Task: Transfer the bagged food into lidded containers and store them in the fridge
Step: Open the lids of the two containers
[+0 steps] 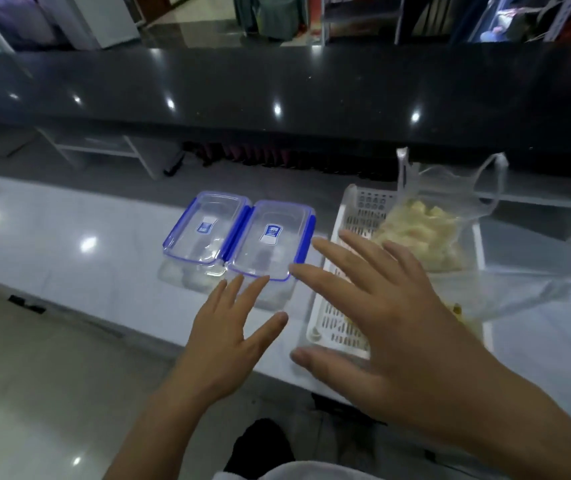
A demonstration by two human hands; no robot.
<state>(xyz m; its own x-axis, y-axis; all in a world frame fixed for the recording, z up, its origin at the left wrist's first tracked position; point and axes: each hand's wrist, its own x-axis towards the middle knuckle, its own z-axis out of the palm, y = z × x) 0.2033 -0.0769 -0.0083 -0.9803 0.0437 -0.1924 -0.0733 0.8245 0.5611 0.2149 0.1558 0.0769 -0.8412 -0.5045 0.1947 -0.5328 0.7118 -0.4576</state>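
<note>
Right hand point(391, 317) is covering much of the white basket point(337, 327); second bag point(519, 299) is blurring out, contents unclear; container labels point(270, 233) too small to read.

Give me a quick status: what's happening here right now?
Left hand and right hand open, holding nothing. Two lidded containers closed on white counter. Bag of pale food still in white basket. Nothing in the way.

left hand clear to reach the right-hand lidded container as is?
Probably yes. The left hand is open, fingertips just short of the right container, with nothing between them. The right hand hovers over the white basket beside it, off that path.
</note>
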